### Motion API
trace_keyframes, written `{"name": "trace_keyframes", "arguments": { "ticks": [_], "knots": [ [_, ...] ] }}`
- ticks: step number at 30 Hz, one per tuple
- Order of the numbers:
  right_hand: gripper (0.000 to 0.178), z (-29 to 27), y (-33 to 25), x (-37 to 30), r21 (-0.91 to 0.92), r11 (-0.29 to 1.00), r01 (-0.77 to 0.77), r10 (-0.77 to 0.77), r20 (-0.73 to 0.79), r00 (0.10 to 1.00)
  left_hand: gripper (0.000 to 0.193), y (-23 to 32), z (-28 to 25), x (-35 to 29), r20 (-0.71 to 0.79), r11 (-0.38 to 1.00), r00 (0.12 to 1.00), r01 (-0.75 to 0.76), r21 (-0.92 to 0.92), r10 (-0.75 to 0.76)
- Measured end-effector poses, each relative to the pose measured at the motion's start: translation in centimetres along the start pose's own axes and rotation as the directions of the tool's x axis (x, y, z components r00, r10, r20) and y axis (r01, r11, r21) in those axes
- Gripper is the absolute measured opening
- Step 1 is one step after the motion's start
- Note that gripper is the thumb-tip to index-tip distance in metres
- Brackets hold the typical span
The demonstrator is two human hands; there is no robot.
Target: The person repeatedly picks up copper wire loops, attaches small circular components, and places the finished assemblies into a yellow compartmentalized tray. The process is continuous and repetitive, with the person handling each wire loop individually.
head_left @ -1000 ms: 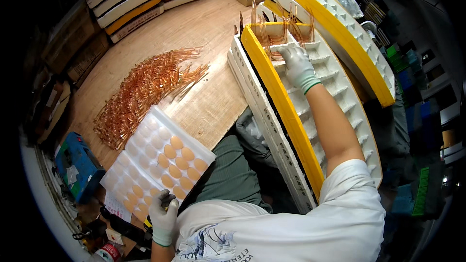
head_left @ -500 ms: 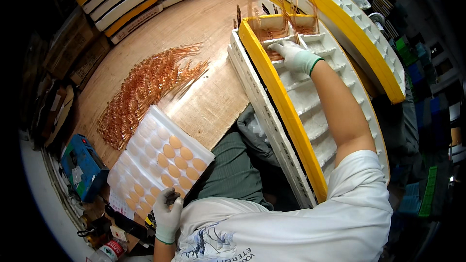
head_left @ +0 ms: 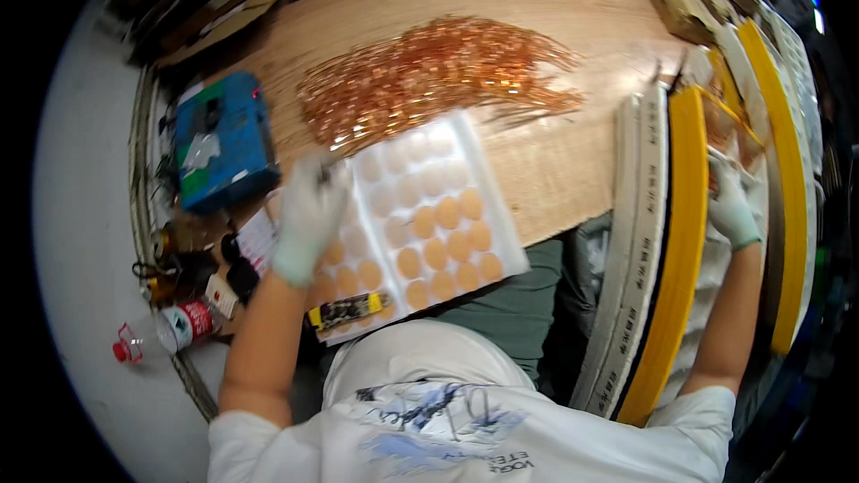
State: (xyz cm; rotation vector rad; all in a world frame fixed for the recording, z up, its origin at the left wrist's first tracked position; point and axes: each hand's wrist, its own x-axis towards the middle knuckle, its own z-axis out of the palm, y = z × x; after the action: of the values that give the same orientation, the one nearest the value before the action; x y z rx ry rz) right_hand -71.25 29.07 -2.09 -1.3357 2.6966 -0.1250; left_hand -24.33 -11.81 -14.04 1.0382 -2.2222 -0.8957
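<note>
My left hand (head_left: 311, 210), in a pale glove with darkened fingertips, is over the left edge of the sheets of tan oval stickers (head_left: 436, 254). Motion smears its fingers, so any grip is unclear. Beyond the sheets lies a heap of shiny bent copper wire pieces (head_left: 429, 67). My right hand (head_left: 734, 203), gloved too, reaches into a compartment of the white foam tray with a yellow edge (head_left: 687, 215) at the right. Its fingertips are hidden there, beside copper wires in the tray's far compartments (head_left: 721, 130).
A blue box-shaped device (head_left: 225, 148) sits at the left, with a plastic bottle (head_left: 186, 326) nearer. A yellow-and-black object (head_left: 349, 311) lies on the sheets' near edge. Another yellow-edged tray (head_left: 771, 188) stands farther right. Cardboard boxes (head_left: 676, 0) line the back.
The view has swung left, shifting the whole scene rightward. My left hand has moved from the sheets' near edge up to their left side. My right hand is still in the tray.
</note>
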Motion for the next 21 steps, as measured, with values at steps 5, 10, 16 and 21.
{"name": "trace_keyframes", "arguments": {
  "ticks": [5,10,16,21],
  "knots": [
    [0.052,-5.6,-9.0,2.8,0.055,0.998,-0.012,0.022,-0.177,0.984,0.043,-11.1,2.3,12.9,-0.15,0.824,0.847,0.532,0.195,-0.51],
    [0.042,0.9,-28.1,4.2,0.318,0.907,0.278,-0.261,-0.093,0.961,0.025,-14.3,2.5,13.8,0.321,0.505,0.711,0.683,-0.527,-0.626],
    [0.033,16.8,-46.4,1.7,0.384,0.677,0.628,-0.702,0.081,0.708,0.006,-11.0,0.1,13.0,0.322,0.321,0.685,0.636,-0.701,-0.654],
    [0.035,19.5,-51.9,-1.2,0.171,0.87,0.462,-0.481,0.092,0.872,0.025,-4.6,-4.8,7.6,0.09,0.382,0.831,0.344,-0.858,-0.548]
  ]
}}
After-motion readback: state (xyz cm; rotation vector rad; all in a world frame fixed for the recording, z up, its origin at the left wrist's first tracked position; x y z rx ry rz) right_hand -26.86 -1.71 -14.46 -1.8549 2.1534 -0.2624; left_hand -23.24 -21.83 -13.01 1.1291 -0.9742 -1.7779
